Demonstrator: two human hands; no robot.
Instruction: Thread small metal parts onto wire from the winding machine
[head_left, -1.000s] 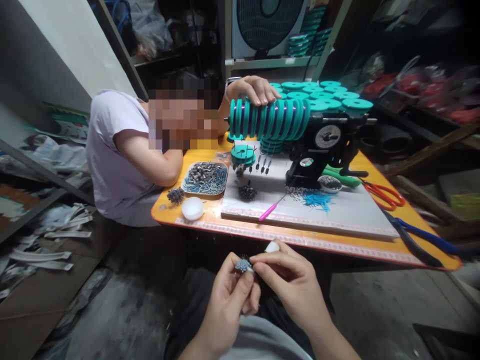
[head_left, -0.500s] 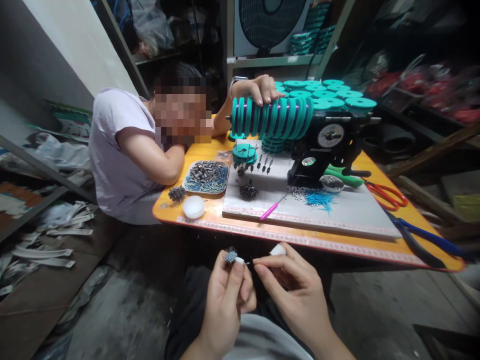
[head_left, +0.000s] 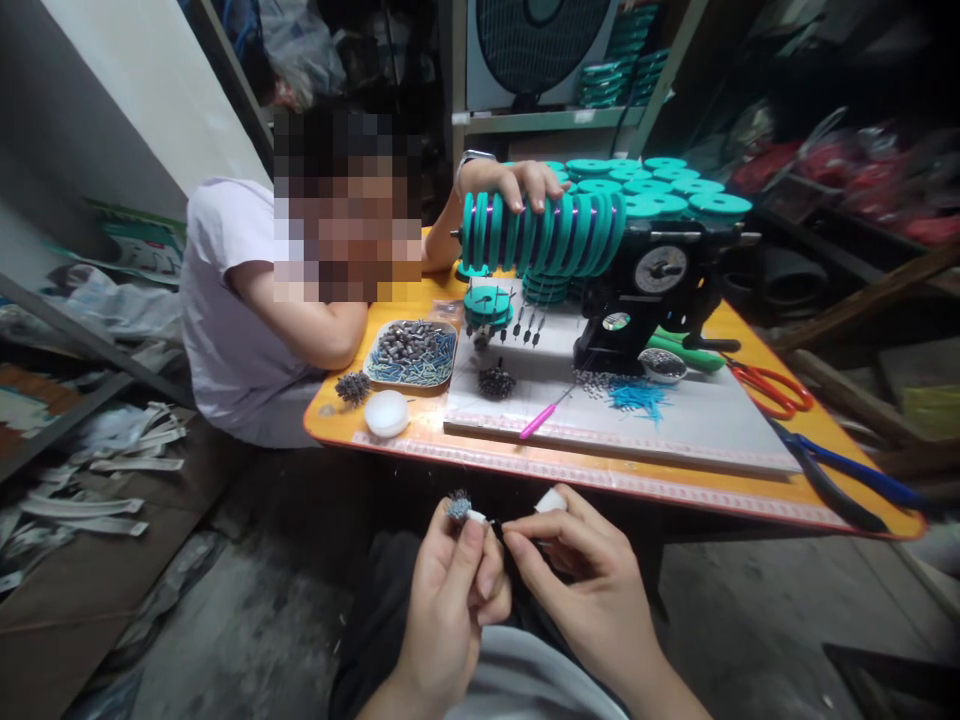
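My left hand (head_left: 454, 590) is closed around a small bundle of grey pieces (head_left: 459, 506), with a white wrap on its thumb or finger beside the bundle. To its right, my right hand (head_left: 592, 575) has thumb and index finger pinched together on something too small to make out, close to the left fingertips. A white piece (head_left: 551, 500) shows at the right hand's upper fingers. Both hands are in front of the table's near edge, above the lap.
On the orange table (head_left: 341, 425) stand a winding machine (head_left: 637, 300) with green spools (head_left: 540, 235), a tray of small parts (head_left: 412, 355), a white lid (head_left: 387, 413), a pink-handled tool (head_left: 538, 422) and pliers (head_left: 847, 475). A person (head_left: 247, 300) leans at left, one hand on the spools.
The other person's head has turned and shifted slightly left. My hands have barely moved, the right fingertips slightly to the left.
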